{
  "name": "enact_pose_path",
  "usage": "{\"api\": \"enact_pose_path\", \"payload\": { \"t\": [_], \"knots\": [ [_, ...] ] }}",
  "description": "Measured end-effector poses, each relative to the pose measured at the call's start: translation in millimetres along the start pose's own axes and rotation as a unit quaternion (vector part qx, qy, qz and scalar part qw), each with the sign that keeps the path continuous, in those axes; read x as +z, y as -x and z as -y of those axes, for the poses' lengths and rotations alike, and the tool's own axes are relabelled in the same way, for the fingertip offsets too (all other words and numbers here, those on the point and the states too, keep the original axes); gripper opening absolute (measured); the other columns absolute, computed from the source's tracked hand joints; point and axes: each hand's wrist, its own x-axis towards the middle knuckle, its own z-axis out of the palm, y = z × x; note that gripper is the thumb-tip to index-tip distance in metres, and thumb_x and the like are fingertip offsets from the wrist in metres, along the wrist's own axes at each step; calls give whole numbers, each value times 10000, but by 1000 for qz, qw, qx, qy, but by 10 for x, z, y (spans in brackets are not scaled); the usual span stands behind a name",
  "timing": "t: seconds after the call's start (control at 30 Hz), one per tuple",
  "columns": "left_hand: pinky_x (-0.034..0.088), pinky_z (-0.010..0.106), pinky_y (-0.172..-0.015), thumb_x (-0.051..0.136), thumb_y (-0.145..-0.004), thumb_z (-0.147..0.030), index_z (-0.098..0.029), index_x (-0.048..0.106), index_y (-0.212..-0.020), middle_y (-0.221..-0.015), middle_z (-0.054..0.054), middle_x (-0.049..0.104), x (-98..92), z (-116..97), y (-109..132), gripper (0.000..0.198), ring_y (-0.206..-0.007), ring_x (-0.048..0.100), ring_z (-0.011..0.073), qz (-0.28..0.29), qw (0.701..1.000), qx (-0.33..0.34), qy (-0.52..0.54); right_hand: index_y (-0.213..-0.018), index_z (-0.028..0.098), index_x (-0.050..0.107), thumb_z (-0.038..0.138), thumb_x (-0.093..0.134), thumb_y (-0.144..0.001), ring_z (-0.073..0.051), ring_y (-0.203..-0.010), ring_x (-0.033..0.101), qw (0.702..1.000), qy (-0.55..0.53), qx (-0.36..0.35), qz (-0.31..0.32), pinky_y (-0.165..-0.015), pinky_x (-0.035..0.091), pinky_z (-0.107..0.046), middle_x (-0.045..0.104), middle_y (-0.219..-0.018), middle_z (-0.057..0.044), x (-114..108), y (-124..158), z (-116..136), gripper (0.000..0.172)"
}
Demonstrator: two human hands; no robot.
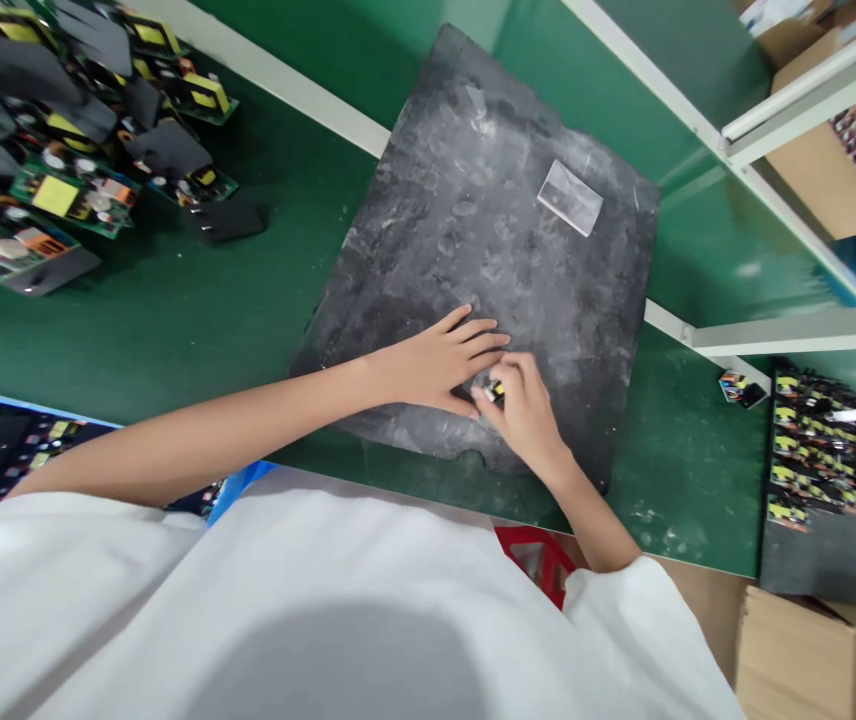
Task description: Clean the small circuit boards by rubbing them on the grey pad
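My left hand (443, 362) lies on the black mat (465, 230), its fingers spread and pointing right. Beside its fingertips, my right hand (524, 410) is closed, with thumb and fingers pinching a small electronic part (495, 391). Yellow, white and dark bits of that part show between the two hands; the rest is hidden by fingers. A small clear-looking rectangular piece (570, 198) lies farther up the mat, apart from both hands.
Circuit boards (57, 195) with yellow components are heaped on the green bench (248, 310) at the left. Rows of similar boards (825, 450) stand at the right, near a lone board (741, 388). A cardboard box (795, 650) is below. White frame bars (810, 335) cross the right side.
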Motion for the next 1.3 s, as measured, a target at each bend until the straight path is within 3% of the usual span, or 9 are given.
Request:
{"api": "enact_pose_path", "payload": {
  "t": [0.1, 0.27, 0.4, 0.53, 0.7, 0.83, 1.0, 1.17, 1.3],
  "knots": [
    [146, 539, -1157, 564, -866, -579, -85, 460, -1393, -1471, 168, 426, 0, 0, -6, 729, -1391, 313, 361, 3, 1000, -2, 1, -977, 209, 485, 339, 488, -940, -217, -912, 533, 999, 3, 35, -16, -765, 500, -355, 485, -979, -82, -13, -18, -2, 135],
    [142, 534, -1156, 571, -861, -560, -112, 466, -1390, -1485, 154, 410, 4, 6, -4, 702, -1398, 300, 361, 1, 1000, 1, 1, -964, 211, 495, 336, 490, -938, -212, -908, 535, 999, -6, -24, 21, -772, 501, -356, 486, -963, -75, -20, 5, 20, 127],
    [139, 540, -1156, 526, -877, -595, -83, 453, -1395, -1476, 166, 419, 10, 6, -5, 732, -1394, 302, 359, 4, 1000, 0, 2, -983, 212, 487, 340, 501, -935, -212, -925, 532, 999, 2, 36, -19, -777, 504, -360, 482, -985, -79, -7, 23, 0, 137],
    [128, 532, -1159, 556, -862, -574, -115, 458, -1396, -1486, 153, 411, 16, 10, -7, 711, -1400, 295, 355, 2, 1000, 3, 5, -969, 214, 496, 336, 510, -931, -211, -926, 538, 1000, -9, -15, 11, -783, 503, -357, 489, -987, -80, 8, 28, 29, 128],
    [137, 535, -1158, 544, -876, -571, -104, 467, -1386, -1470, 161, 428, 9, 14, -11, 696, -1394, 308, 354, 1, 1000, 0, 5, -957, 210, 488, 340, 511, -934, -213, -920, 538, 999, -1, 35, -27, -781, 501, -354, 486, -987, -85, -2, 9, 42, 134],
    [147, 532, -1156, 561, -870, -556, -120, 475, -1383, -1473, 150, 427, 14, 16, -8, 678, -1390, 312, 353, -4, 1000, 4, 5, -957, 206, 489, 326, 516, -932, -220, -933, 537, 1000, 8, -23, 15, -786, 496, -354, 492, -986, -88, -6, 9, 54, 126],
    [166, 538, -1151, 538, -865, -614, -99, 487, -1368, -1447, 167, 453, 27, 20, -7, 722, -1374, 336, 360, -17, 1000, 6, 4, -962, 205, 480, 337, 496, -943, -215, -915, 534, 999, 10, 29, -23, -772, 498, -352, 483, -987, -91, -13, -44, 22, 134],
    [184, 543, -1142, 529, -898, -539, -101, 520, -1340, -1449, 150, 457, 44, 21, -6, 622, -1369, 341, 357, -24, 1000, 10, -7, -971, 205, 476, 335, 496, -943, -223, -924, 533, 999, 28, -20, -2, -779, 501, -363, 487, -976, -92, 14, -27, 81, 134],
    [188, 545, -1139, 522, -895, -549, -95, 521, -1340, -1442, 155, 465, 57, 22, -5, 636, -1362, 351, 357, -29, 1000, 10, -6, -978, 208, 474, 343, 502, -940, -216, -933, 537, 1000, 20, 1, -17, -789, 504, -354, 489, -995, -91, 29, -11, 107, 142]
  ]
}}
